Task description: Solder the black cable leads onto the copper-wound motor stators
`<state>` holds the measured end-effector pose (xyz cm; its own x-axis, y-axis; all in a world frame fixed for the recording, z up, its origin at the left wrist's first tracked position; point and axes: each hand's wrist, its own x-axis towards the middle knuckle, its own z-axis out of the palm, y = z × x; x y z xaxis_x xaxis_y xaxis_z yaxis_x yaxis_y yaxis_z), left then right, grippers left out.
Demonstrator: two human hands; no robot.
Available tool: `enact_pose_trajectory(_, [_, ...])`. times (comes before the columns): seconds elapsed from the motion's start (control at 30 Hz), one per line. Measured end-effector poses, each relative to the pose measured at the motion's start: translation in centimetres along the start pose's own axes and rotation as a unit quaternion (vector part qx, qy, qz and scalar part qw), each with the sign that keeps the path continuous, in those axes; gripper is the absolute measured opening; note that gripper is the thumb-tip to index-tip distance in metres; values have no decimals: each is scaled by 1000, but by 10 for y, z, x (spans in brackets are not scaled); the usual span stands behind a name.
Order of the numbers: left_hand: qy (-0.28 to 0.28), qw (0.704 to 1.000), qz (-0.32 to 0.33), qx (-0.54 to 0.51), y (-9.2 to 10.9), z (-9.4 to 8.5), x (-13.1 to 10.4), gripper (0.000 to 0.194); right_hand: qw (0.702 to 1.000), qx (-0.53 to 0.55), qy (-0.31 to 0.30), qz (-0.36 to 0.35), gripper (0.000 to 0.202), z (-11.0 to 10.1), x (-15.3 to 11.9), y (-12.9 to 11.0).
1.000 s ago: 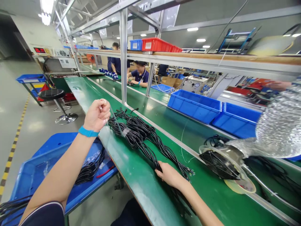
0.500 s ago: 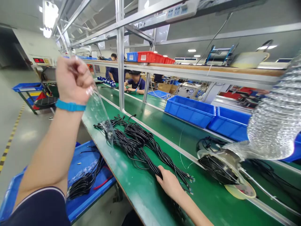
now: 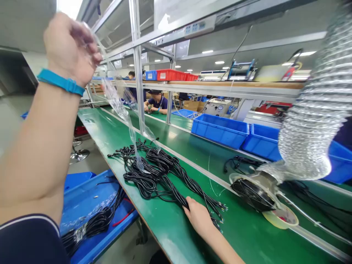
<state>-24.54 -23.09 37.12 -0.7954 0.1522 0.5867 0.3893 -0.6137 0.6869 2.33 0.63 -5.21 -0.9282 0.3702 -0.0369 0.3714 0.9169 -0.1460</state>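
Note:
High at the upper left, my left hand (image 3: 73, 47) is closed on a clear plastic bag (image 3: 118, 102), which dangles down to the cables. Black cables (image 3: 154, 170) lie in long bundles on the green bench, their connectors at the far end and coloured wire ends toward the right. Around the near part of one bundle my right hand (image 3: 198, 216) is wrapped, resting low over the bench top. The bag's lower end hangs in front of the bundles; whether it touches them I cannot tell.
Below the bench's left edge, a blue tray (image 3: 101, 253) holds more black cables and plastic film. A black fan (image 3: 253, 194) with a silver duct (image 3: 308, 128) stands at right. Blue bins (image 3: 220, 126) line the back. A co-worker (image 3: 156, 102) sits across the bench.
My left hand has risen up and to the left, pulling the plastic bag higher and stretching it out. My right hand stays on the cable bundle. The view has shifted slightly.

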Motion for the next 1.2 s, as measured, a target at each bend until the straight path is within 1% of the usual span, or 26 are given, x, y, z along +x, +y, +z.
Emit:
enact_pose_trajectory(0.07, [-23, 999, 39, 13, -9, -4, -2, 24, 1000, -1, 7, 2, 21, 4, -3, 2])
enact_pose_trajectory(0.1, [-34, 999, 36, 9, -13, -8, -2, 24, 1000, 0, 8, 3, 21, 5, -4, 3])
enact_pose_trajectory(0.2, [-53, 998, -20, -27, -21, -15, -4, 26, 1000, 9, 10, 3, 22, 7, -10, 8])
enact_pose_trajectory(0.3, [-80, 994, -64, -39, -25, -8, -14, 31, 1000, 19, 12, 6, 19, 7, -16, 11])
enact_pose_trajectory(0.4, [-127, 987, -94, -31, -29, 15, -38, 31, 999, 29, 15, 12, 18, 7, -21, 12])
enact_pose_trajectory(0.5, [-192, 973, -122, -26, -35, 48, -75, 25, 999, 39, 22, 18, 15, 2, -26, 11])
enact_pose_trajectory(0.53, [-216, 967, -134, -29, -39, 60, -90, 22, 998, 53, 39, 17, 16, -3, -29, 11])
enact_pose_trajectory(0.57, [-243, 959, -143, -34, -44, 73, -107, 17, 994, 80, 67, 13, 23, -10, -32, 10])
enact_pose_trajectory(0.6, [-270, 950, -151, -41, -49, 85, -125, 12, 987, 121, 104, 6, 34, -21, -36, 8])
enact_pose_trajectory(0.63, [-295, 942, -150, -49, -56, 98, -144, 7, 973, 175, 150, -4, 50, -34, -41, 5])
enact_pose_trajectory(0.67, [-322, 935, -144, -49, -64, 111, -164, 7, 952, 237, 192, -15, 68, -49, -45, 1])
enact_pose_trajectory(0.7, [-353, 925, -135, -34, -72, 124, -185, 9, 927, 299, 223, -28, 79, -65, -51, -4])
enact_pose_trajectory(0.77, [-416, 902, -116, 12, -88, 153, -225, 19, 870, 404, 271, -77, 89, -97, -61, -17])
enact_pose_trajectory(0.8, [-453, 884, -108, 43, -95, 167, -241, 23, 837, 451, 294, -100, 88, -111, -66, -23])
enact_pose_trajectory(0.83, [-483, 867, -99, 72, -101, 180, -254, 27, 806, 498, 300, -112, 77, -122, -71, -28])
enact_pose_trajectory(0.87, [-506, 854, -79, 87, -105, 192, -263, 30, 781, 541, 291, -112, 62, -130, -76, -31])
enact_pose_trajectory(0.9, [-524, 844, -40, 106, -110, 201, -267, 32, 760, 580, 275, -102, 48, -135, -82, -32])
enact_pose_trajectory(0.93, [-532, 836, 12, 133, -114, 206, -267, 34, 745, 612, 252, -82, 38, -137, -87, -29])
enact_pose_trajectory(0.97, [-530, 827, 77, 169, -119, 208, -264, 36, 737, 633, 231, -56, 34, -138, -93, -23])
enact_pose_trajectory(1.0, [-519, 815, 145, 213, -126, 206, -259, 37, 735, 642, 217, -29, 34, -138, -98, -13])
enact_pose_trajectory(1.03, [-506, 795, 206, 263, -134, 201, -253, 40, 741, 636, 214, -2, 36, -138, -104, 0])
enact_pose_trajectory(1.07, [-499, 771, 249, 307, -143, 193, -249, 43, 756, 615, 222, 20, 38, -139, -109, 15])
enact_pose_trajectory(1.1, [-501, 749, 270, 339, -153, 184, -247, 46, 776, 580, 245, 39, 39, -139, -113, 30])
enact_pose_trajectory(1.13, [-528, 726, 264, 353, -163, 173, -249, 47, 797, 534, 278, 57, 40, -139, -116, 43])
enact_pose_trajectory(1.17, [-569, 712, 228, 344, -171, 162, -255, 45, 813, 487, 312, 74, 39, -137, -117, 54])
enact_pose_trajectory(1.2, [-616, 705, 166, 309, -178, 150, -263, 45, 823, 445, 341, 87, 39, -134, -117, 62])
